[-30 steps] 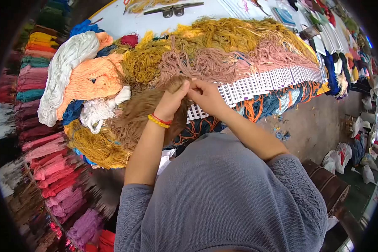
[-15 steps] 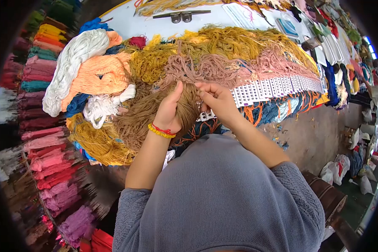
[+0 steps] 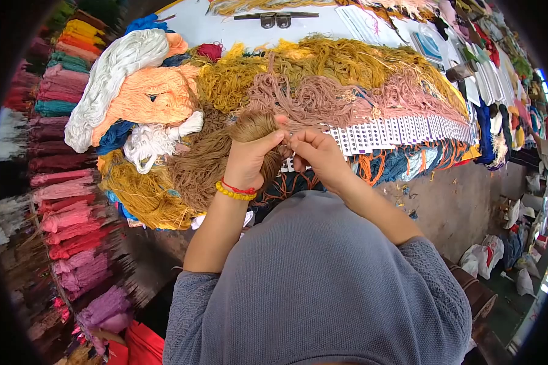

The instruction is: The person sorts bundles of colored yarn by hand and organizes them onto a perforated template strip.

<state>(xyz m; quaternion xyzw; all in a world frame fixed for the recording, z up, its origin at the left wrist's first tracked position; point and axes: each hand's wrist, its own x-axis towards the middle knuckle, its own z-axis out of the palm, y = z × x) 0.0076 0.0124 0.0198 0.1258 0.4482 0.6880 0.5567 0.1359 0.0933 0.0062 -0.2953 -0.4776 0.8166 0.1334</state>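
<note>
My left hand (image 3: 247, 163), with a yellow and red bracelet at its wrist, is closed around a bundled brown yarn skein (image 3: 253, 127). Its thumb reaches over the skein toward my other hand. My right hand (image 3: 320, 156) pinches at the skein's right side, its fingertips meeting the left thumb; what lies between them is too small to make out. Loose brown yarn (image 3: 202, 159) spreads on the table just left of the skein. Right beside my right hand, a row of white cards with dark dots (image 3: 402, 135) lies overlapping along the pile.
Peach yarn (image 3: 155, 100) and white yarn (image 3: 117, 73) are heaped at the left. Mustard yarn (image 3: 359, 64) and dusty pink yarn (image 3: 313, 100) cover the middle. A metal clip (image 3: 276, 20) lies behind. Coloured skeins hang on a rack (image 3: 73, 213) at far left.
My left thumb has come down from upright to meet the right fingertips. The skein's rounded top now shows more above the left hand. The view has shifted slightly.
</note>
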